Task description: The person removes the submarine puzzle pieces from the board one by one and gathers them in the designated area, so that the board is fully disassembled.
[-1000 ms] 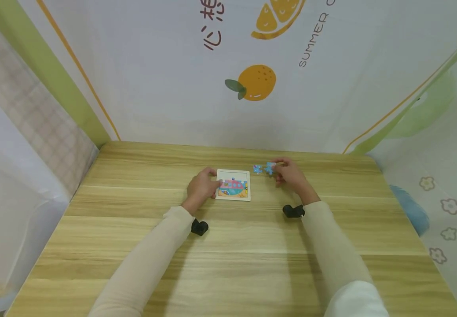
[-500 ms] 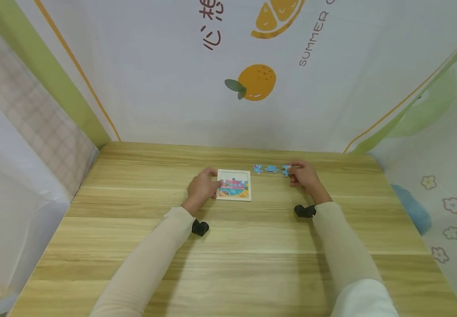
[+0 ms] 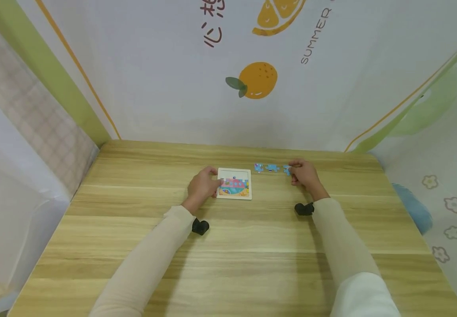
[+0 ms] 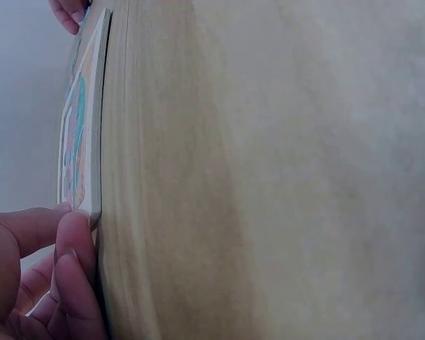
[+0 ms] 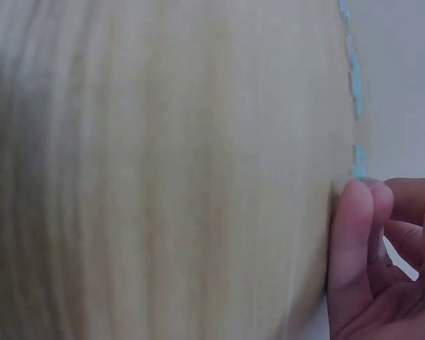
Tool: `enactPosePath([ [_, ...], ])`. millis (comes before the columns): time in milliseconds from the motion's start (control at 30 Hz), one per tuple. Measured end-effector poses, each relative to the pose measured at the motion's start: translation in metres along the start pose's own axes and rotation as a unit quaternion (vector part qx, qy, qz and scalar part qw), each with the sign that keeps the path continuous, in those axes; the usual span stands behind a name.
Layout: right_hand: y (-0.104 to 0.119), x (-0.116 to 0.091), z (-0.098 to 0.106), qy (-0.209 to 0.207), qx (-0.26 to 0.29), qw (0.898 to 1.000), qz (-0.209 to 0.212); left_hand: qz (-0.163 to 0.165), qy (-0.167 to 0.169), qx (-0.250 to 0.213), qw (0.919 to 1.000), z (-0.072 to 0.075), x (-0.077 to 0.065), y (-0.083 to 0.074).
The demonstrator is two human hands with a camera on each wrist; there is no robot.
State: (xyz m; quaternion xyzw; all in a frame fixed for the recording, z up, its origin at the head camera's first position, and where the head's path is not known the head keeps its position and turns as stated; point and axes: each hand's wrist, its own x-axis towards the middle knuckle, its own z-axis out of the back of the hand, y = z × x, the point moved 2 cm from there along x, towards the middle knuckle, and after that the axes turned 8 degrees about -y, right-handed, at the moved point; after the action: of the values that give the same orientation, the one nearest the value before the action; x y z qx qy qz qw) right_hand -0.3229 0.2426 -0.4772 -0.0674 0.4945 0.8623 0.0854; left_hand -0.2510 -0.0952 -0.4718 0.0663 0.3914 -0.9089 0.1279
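Note:
A small square jigsaw puzzle board [image 3: 234, 197] with a pale frame lies flat on the table. Its lower part shows a pink, teal and orange picture; the upper part is mostly white. My left hand [image 3: 202, 186] grips the board's left edge, thumb on top, as the left wrist view also shows at the board's corner [image 4: 93, 163]. To the board's right, light blue puzzle pieces lie in a row: a left piece [image 3: 258, 167], a middle piece [image 3: 272, 168] and a right piece [image 3: 286, 170]. My right hand [image 3: 305, 174] pinches the right piece, partly covering it with its fingertips.
The wood-grain table [image 3: 228, 264] ends at a white printed curtain [image 3: 173, 88] just behind the pieces. More cloth hangs along the left and right sides. Black wrist devices, one [image 3: 200, 226] at the left wrist and one [image 3: 304, 209] at the right, sit close above the table.
My right hand has moved right along the row, and a third puzzle piece now shows at its fingertips. In the last half second it has barely shifted. The left hand stays on the board.

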Motion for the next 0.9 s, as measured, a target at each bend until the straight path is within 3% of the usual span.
enactPosePath([
  [333, 0.003, -0.002, 0.002, 0.000, -0.005, 1.000, 0.000, 0.000, 0.001, -0.005, 1.0000, -0.001, 0.000, -0.001],
  [533, 0.010, -0.008, 0.002, 0.004, 0.032, 0.999, -0.010, -0.010, 0.003, -0.017, 0.9998, 0.000, 0.000, 0.001],
  [767, 0.033, -0.017, -0.017, 0.014, 0.050, 0.999, 0.007, -0.037, 0.011, -0.036, 0.9986, 0.005, -0.002, 0.003],
  [900, 0.044, -0.021, -0.035, 0.041, 0.045, 0.998, 0.014, -0.048, 0.034, -0.048, 0.9971, 0.007, -0.002, 0.005],
])
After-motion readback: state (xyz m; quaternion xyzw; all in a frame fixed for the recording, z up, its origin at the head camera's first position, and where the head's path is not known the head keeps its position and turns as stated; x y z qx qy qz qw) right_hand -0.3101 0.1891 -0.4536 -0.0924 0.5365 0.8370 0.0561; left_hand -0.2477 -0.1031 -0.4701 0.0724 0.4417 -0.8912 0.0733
